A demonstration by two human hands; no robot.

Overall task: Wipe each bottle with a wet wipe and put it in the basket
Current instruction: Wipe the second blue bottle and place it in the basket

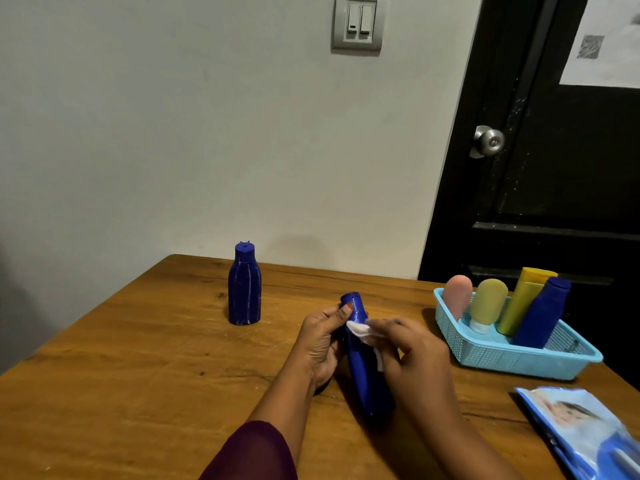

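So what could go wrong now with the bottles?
1. The tilted blue bottle could slip: the left hand grips its upper half while the right hand rubs it with the wet wipe.
2. The basket already holds four leaning bottles; dropping another in might topple them.
3. The wipes pack lies near the edge of the table, so an elbow might knock it off.

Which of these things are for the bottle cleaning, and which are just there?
For the job: held blue bottle, wet wipe, standing blue bottle, basket holding four bottles, wipes pack.
Just there: light switch, door knob, paper on the door.
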